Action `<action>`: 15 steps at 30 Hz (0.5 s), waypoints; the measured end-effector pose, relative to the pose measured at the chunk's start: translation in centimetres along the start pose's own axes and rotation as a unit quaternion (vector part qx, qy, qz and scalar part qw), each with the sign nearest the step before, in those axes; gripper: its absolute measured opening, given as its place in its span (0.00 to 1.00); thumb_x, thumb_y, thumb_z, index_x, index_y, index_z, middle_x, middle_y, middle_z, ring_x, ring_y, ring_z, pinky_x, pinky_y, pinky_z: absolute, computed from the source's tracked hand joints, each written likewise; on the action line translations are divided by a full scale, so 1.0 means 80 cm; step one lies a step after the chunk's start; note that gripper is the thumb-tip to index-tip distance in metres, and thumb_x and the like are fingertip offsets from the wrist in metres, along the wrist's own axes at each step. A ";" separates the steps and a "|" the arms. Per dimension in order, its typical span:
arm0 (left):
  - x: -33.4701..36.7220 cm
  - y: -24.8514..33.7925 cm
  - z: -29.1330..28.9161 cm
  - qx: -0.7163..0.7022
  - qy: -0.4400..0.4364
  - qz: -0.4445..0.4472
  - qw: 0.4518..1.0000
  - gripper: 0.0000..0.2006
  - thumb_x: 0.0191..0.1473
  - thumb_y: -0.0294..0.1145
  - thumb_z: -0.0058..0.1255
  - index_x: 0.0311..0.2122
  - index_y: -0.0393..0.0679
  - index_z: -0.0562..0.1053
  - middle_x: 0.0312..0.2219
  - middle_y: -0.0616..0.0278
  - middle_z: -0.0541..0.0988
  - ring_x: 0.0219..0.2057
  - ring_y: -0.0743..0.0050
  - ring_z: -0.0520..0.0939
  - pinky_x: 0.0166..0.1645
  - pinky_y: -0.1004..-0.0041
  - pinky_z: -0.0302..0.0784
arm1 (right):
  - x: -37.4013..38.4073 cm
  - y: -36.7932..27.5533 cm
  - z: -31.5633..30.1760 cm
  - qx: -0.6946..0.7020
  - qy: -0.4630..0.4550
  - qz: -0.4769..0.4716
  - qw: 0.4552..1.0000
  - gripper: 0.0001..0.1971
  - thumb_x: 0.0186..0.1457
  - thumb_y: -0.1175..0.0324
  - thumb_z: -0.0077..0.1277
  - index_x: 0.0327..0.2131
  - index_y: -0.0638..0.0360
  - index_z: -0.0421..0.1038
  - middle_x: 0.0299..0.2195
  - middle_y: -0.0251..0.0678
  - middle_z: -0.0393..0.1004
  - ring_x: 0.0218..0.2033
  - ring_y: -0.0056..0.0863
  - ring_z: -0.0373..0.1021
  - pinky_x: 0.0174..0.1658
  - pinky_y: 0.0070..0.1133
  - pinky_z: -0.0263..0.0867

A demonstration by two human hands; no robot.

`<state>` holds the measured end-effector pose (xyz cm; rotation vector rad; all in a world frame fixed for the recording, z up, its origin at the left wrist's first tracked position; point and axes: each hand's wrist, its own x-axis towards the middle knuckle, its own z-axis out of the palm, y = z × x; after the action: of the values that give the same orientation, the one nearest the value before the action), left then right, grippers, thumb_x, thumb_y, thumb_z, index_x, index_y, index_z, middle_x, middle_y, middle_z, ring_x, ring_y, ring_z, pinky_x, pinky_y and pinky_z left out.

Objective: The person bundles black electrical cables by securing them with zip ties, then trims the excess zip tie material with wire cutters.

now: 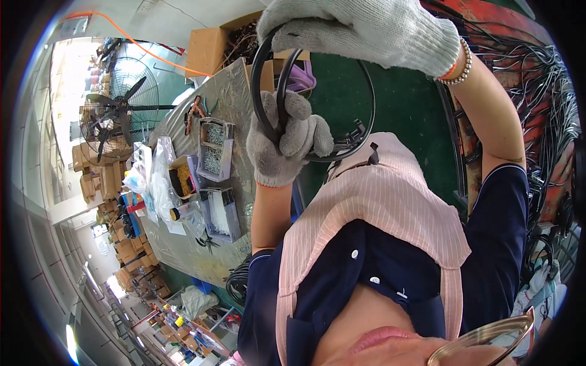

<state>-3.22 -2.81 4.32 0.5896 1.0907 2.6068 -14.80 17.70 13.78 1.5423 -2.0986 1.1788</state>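
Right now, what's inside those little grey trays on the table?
The upper grey tray holds heaps of small silvery metal bits, perhaps screws. The lower tray holds pale thin pieces lying in a row. What lies underneath them is covered. The gloved hands hold a black cable loop instead.

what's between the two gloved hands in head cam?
Only the black cable loop spans from the left hand to the right hand; both grip it. Green floor shows behind.

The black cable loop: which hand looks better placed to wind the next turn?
Probably the right hand: it holds the top of the black cable loop, while the left hand has its fingers clamped round the gathered turns.
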 end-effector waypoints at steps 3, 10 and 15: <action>-0.005 0.001 0.001 -0.043 0.031 0.027 0.998 0.21 0.63 0.47 0.43 0.44 0.35 0.73 0.13 0.74 0.65 0.12 0.76 0.66 0.27 0.67 0.73 | 0.002 0.002 0.001 0.018 0.001 0.018 1.000 0.10 0.57 0.64 0.54 0.39 0.56 0.77 0.31 0.38 0.79 0.31 0.36 0.77 0.34 0.26 0.72; -0.012 0.004 0.008 0.057 0.078 0.014 0.995 0.33 0.51 0.64 0.53 0.42 0.37 0.71 0.11 0.74 0.62 0.12 0.76 0.67 0.24 0.66 0.73 | 0.011 0.022 0.019 0.130 0.106 -0.210 0.963 0.10 0.57 0.64 0.54 0.40 0.56 0.77 0.33 0.38 0.79 0.33 0.35 0.77 0.36 0.25 0.72; -0.010 0.006 0.012 -0.019 0.142 -0.077 0.987 0.27 0.66 0.50 0.30 0.30 0.38 0.73 0.06 0.68 0.60 0.07 0.68 0.65 0.20 0.67 0.72 | -0.001 0.006 0.011 0.033 -0.054 0.056 0.996 0.10 0.57 0.76 0.52 0.43 0.63 0.74 0.35 0.38 0.77 0.35 0.27 0.74 0.42 0.20 0.69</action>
<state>-2.14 -2.82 5.07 0.1194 1.1146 2.6214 -14.99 17.17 12.96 1.5684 -2.2647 1.2404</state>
